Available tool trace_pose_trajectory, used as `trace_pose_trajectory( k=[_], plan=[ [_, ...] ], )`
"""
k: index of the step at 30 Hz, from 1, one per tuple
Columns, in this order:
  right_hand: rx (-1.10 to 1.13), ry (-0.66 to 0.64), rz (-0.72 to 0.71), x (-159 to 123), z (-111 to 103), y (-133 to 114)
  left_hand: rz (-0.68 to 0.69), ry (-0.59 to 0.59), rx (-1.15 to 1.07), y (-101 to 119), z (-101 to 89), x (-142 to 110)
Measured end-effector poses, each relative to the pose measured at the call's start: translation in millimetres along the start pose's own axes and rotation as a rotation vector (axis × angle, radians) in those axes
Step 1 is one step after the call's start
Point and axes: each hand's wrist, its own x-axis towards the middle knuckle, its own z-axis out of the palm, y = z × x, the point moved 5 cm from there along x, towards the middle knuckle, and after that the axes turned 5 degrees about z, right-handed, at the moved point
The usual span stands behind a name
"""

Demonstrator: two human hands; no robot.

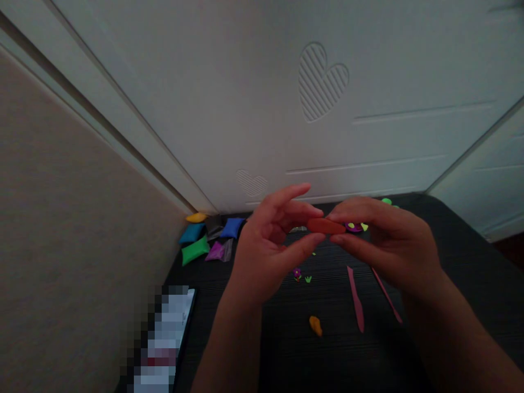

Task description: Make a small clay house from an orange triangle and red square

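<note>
Between my two hands, above the dark table (286, 349), is an elongated piece of orange-red modelling clay (326, 226). My left hand (272, 240) pinches its left part between thumb and fingers, the index finger raised. On the other end, the thumb and fingers of my right hand (388, 240) close around the clay. Below them lie a small purple clay flower (297, 272), a green clay sprig (308, 279) and an orange-yellow clay lump (315, 325). A pink modelling knife (356, 300) and a thin pink tool (387, 295) rest under my right hand.
Clay packets, among them a green one (195, 251), a blue one (232, 227) and a purple one (215, 250), lie at the back left. A phone or tablet with a blurred screen (166, 338) is at the left edge. A white panel (245, 98) with hearts stands behind.
</note>
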Motion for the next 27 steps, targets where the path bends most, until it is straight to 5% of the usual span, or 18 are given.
trace_pose_trajectory(
  k=[27],
  plan=[
    [-0.205, -0.059, -0.031, 0.3, -1.9, -2.0, -0.072, -0.068, -0.011, -2.2, -1.0, -2.1]
  ],
)
